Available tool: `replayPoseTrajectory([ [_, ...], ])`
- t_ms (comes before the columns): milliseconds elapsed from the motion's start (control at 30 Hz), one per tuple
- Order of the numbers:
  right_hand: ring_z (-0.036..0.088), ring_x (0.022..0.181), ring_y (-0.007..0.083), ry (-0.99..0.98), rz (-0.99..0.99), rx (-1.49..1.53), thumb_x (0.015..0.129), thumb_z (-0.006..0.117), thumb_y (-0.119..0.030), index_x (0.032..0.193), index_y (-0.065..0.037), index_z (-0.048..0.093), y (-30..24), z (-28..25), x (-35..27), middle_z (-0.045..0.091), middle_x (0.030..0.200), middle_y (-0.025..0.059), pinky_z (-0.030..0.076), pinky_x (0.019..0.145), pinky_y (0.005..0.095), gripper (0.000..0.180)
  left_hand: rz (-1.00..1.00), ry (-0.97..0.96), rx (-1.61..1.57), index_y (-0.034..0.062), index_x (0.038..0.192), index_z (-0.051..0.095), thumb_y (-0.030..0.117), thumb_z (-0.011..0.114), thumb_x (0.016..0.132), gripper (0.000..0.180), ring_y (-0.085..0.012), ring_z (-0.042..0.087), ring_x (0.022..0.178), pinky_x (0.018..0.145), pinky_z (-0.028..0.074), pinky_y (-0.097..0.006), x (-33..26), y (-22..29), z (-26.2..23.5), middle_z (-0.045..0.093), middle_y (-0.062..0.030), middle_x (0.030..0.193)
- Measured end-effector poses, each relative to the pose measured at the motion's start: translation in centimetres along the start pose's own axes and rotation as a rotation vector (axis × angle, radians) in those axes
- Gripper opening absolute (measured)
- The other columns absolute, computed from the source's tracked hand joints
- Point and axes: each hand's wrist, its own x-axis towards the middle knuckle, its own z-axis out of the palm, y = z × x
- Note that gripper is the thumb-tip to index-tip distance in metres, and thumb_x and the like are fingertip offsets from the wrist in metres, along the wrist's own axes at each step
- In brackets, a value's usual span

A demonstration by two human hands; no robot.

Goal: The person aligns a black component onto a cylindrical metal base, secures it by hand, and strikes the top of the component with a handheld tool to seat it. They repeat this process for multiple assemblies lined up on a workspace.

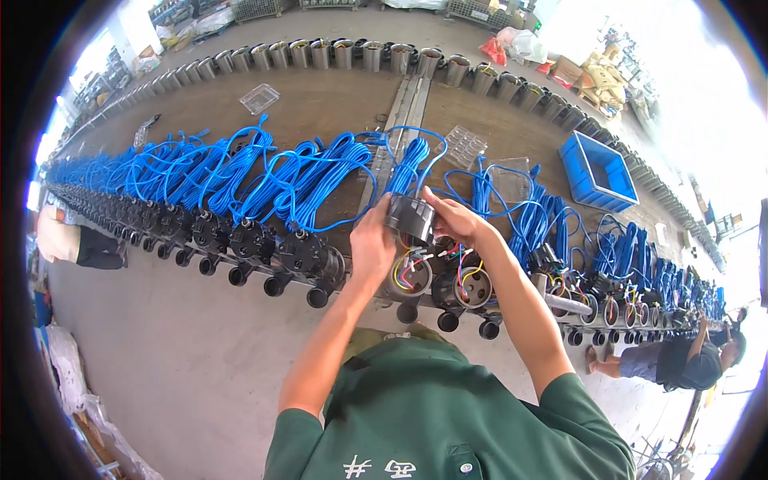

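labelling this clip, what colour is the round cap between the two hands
The round cap is black; it shows best in the head view.

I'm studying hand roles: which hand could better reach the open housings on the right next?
Probably the right hand: it is nearer those open housings, while the left hand is left of the black cap. Both hold it, though.

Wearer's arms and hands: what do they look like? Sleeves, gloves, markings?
Left hand and right hand bare, no gloves. Forearms bare, no watch or bracelet visible. Short dark green sleeves; matching shirt with white markings.
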Motion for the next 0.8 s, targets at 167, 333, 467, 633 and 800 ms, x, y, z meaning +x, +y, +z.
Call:
replayPoseTrajectory([
  [167,0.069,0.091,0.0158,0.017,0.042,0.235,0.105,0.052,-0.057,0.12,-0.003,0.067,-0.1,-0.1,-2.0,0.072,0.102,0.005,0.059,0.084,0.0343,0.057,0.198,-0.168,-0.021,0.0027,0.141,0.058,-0.004,0.063,0.082,0.06,-0.0385,0.066,0.095,0.082,0.055,-0.046,0.7,1.5,0.4,0.066,-0.0182,0.105],
  [333,0.069,0.094,0.0139,-0.129,0.082,0.236,0.11,0.045,-0.049,0.127,-0.006,0.064,3.7,-3.1,-2.0,0.072,0.11,0.004,0.058,0.083,0.0333,0.05,0.438,-0.336,0.082,0.0058,0.136,0.064,-0.004,0.068,0.08,0.058,-0.0351,0.066,0.097,0.085,0.056,-0.043,0.5,2.5,-0.7,0.065,-0.0155,0.112],
  [467,0.07,0.099,0.0144,-0.22,0.039,0.65,0.11,0.048,-0.028,0.122,-0.008,0.066,6.7,-2.5,-0.6,0.073,0.116,0.0041,0.057,0.088,0.0366,0.03,0.098,-0.222,-0.312,0.0032,0.124,0.071,-0.011,0.065,0.087,0.04,-0.0301,0.071,0.097,0.085,0.056,-0.036,0.5,2.2,0.0,0.068,-0.0137,0.115],
  [633,0.071,0.096,0.0195,-0.167,0.015,0.85,0.106,0.048,-0.018,0.117,0.0,0.067,7.4,-1.5,-1.7,0.073,0.111,0.0098,0.058,0.089,0.0373,0.029,-0.133,-0.155,-0.326,0.0023,0.121,0.073,-0.011,0.063,0.086,0.039,-0.0249,0.063,0.116,0.101,0.048,-0.034,-1.6,1.9,0.2,0.066,-0.0131,0.122],
  [800,0.07,0.099,0.0179,-0.106,-0.15,0.729,0.105,0.051,-0.011,0.129,0.002,0.061,8.3,-3.4,-1.8,0.071,0.116,0.0093,0.059,0.087,0.0332,0.029,-0.863,-0.6,-0.75,-0.0013,0.111,0.072,0.022,0.072,0.093,0.029,-0.0133,0.062,0.108,0.097,0.046,-0.029,-3.4,1.1,-1.7,0.071,-0.0072,0.111],
])
